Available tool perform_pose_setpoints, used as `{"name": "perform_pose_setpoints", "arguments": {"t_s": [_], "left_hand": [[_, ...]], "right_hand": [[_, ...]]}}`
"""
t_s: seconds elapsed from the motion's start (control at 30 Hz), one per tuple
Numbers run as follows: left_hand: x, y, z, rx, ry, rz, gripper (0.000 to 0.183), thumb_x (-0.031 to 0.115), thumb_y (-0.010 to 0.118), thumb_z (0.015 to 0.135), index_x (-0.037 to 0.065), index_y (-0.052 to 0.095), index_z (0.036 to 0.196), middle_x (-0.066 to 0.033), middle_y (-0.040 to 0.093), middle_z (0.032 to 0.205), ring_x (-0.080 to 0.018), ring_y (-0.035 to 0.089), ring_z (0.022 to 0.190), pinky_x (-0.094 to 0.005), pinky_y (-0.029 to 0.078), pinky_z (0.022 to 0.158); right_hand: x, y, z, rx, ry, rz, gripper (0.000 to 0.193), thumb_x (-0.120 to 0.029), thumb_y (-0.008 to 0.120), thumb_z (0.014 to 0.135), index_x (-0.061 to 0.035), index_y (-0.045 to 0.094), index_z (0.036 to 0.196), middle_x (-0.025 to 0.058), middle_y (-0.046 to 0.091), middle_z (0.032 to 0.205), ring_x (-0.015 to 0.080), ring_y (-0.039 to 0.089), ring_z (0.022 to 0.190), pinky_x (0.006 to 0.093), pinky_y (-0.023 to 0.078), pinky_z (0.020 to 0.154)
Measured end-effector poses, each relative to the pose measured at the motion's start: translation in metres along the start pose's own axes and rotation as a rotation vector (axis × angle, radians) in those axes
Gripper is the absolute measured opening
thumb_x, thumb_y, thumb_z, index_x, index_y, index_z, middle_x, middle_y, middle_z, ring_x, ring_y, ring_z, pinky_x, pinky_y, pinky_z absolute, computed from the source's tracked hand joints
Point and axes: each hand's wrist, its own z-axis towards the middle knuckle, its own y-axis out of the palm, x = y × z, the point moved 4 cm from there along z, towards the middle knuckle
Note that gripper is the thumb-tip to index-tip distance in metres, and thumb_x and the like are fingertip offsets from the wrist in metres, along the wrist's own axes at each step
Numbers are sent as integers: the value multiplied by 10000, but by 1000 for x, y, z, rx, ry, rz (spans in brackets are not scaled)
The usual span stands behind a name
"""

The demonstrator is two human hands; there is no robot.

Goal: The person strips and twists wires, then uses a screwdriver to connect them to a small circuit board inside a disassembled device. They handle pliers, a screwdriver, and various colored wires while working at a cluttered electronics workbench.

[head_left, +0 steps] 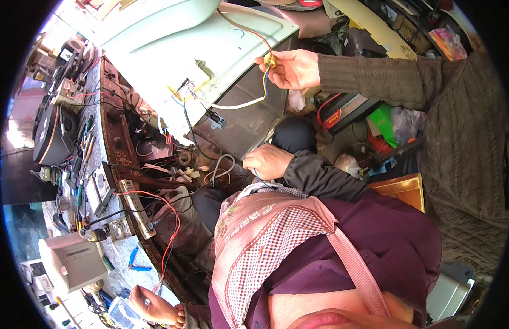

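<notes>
My right hand (pixel 268 162) is closed in front of my apron. A thin blue wire (pixel 258 176) runs out of its pinched fingers. Beside it curves a loop of grey cable (pixel 224 159). At the lower left, my left hand (pixel 151 306) has its fingers curled where the end of a red wire (pixel 177 219) meets them. A clear blue-tinted plastic box (pixel 123 313) lies next to that hand. Farther up, another person's hand (pixel 293 68) holds a brass-coloured fitting (pixel 269 60) joined to several wires. A white cable (pixel 227 106) leads from there to a pale appliance panel (pixel 183 55).
Along the left runs a cluttered workbench (pixel 114 263) with blue-handled pliers (pixel 138 260), a power strip (pixel 136 211) and a grey meter-like box (pixel 100 189). Loose wires and scrap lie below it. The other person's knit sleeve (pixel 375 77) reaches across the right side. A yellow tray (pixel 402 192) stands behind my right arm.
</notes>
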Motion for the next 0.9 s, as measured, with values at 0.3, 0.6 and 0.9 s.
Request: {"name": "perform_pose_setpoints", "arguments": {"t_s": [0.3,0.6,0.9], "left_hand": [[-15,7,1,24,71,-62,231,-111,719,897,10,734,1094,-134,728,1040,-273,715,933,-356,579,845],[12,-1,3,112,-71,-293,145,-90,714,901,-3,731,1017,-109,711,984,-187,695,832,-295,559,733],[25,83,76,-286,74,-190,387,148,759,910,56,664,1274,-143,668,1210,-335,703,885,-423,583,783]], "right_hand": [[-20,-18,8,-30,120,123,129,-30,719,904,-13,764,1024,157,744,946,361,727,866,436,579,774],[-54,-58,37,6,109,543,118,49,689,892,52,727,1003,130,694,858,217,690,775,335,523,698],[-51,-94,26,282,65,283,141,80,679,890,48,718,1021,134,686,870,233,675,799,323,511,722]]}}
